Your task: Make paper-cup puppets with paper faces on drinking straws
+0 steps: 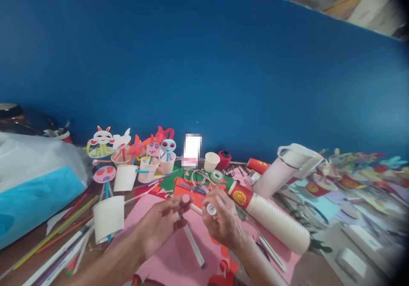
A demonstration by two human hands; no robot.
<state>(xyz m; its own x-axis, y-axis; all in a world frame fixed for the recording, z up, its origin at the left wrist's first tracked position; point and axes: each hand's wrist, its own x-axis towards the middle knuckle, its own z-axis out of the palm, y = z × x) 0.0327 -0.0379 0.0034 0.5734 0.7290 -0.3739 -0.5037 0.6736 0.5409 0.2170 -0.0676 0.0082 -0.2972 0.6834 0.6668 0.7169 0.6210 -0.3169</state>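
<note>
Over the pink paper point(159, 252), my left hand point(158, 222) pinches a small pink disc point(185, 198) at its fingertips. Close by on the right, my right hand point(223, 218) is wrapped round a white tube whose round end point(211, 209) faces me; most of it is hidden by the fingers. A white marker point(194, 243) with a dark tip lies on the pink paper beneath my hands. Orange paper point(191, 188) is behind them, partly covered by a blue pen and a roll of tape point(217, 175).
Paper cups point(124, 178) with paper animal figures stand at the left. A long stack of cups point(277, 222) lies at the right by a white jug point(281, 167). Coloured sticks point(54, 239) and a plastic bag point(38, 184) sit far left. A blue wall point(191, 64) rises behind.
</note>
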